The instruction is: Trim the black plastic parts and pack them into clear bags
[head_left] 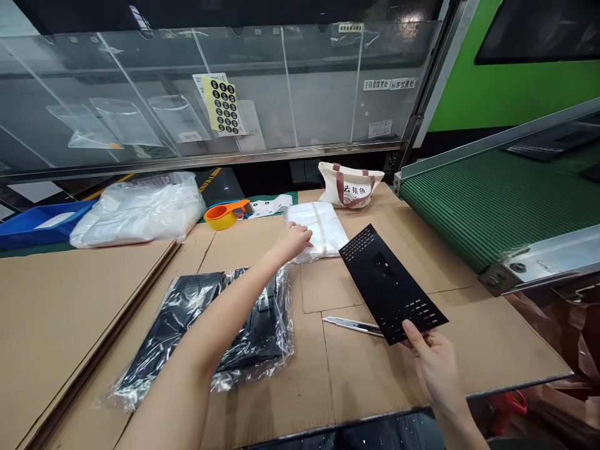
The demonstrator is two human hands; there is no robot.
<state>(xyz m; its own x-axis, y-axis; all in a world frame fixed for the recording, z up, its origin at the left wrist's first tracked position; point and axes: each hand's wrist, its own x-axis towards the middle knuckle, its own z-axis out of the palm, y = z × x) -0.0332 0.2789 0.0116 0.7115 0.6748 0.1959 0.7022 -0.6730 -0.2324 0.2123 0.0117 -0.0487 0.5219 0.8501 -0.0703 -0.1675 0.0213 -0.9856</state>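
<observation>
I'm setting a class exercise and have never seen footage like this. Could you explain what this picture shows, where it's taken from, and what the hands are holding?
This picture comes from one camera worn on a person's head, looking forward and down, so the two bare arms are the person's own. The right hand grips a flat black perforated panel by its lower edge. The left hand reaches to a white strapped plastic pack; whether it touches is hard to tell. On the brown cardboard sheets lie a silver utility knife and black items in clear plastic wrap. Further back sits an orange-and-yellow tape dispenser. A green conveyor belt runs along the right.
</observation>
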